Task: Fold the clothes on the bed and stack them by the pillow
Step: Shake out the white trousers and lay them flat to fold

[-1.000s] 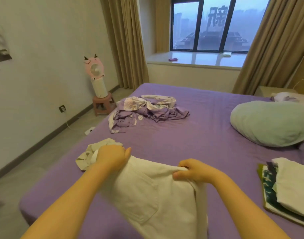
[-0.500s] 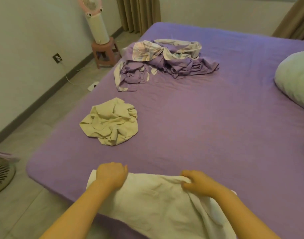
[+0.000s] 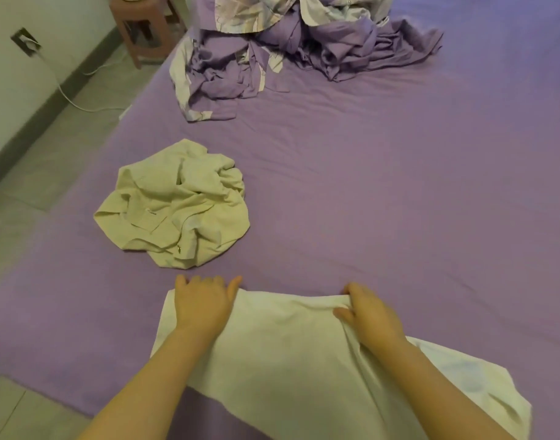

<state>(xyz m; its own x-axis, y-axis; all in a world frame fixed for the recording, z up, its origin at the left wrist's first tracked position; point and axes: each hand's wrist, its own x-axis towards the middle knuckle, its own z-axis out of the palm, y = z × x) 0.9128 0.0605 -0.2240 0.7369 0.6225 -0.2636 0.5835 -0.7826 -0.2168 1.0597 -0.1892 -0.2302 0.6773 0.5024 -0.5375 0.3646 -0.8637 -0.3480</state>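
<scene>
A white garment (image 3: 288, 354) lies spread on the purple bed (image 3: 399, 185) near its front edge, and its lower right part trails toward me. My left hand (image 3: 202, 301) rests flat on the garment's upper left corner with the fingers straight and spread. At the top edge further right, my right hand (image 3: 366, 311) pinches a fold of the cloth between thumb and fingers. A crumpled cream garment (image 3: 177, 211) sits just beyond my left hand. The pillow and the stack are out of view.
A heap of purple and patterned clothes (image 3: 304, 49) lies at the far side of the bed. Left of the bed are the tiled floor (image 3: 50, 147), a pink stool (image 3: 142, 30) and a wall socket (image 3: 24, 39) with a white cable.
I lowered the white garment from the air onto the bed. My left hand let go of the cloth and now lies flat on it. The view tilted down, and the pillow left the frame.
</scene>
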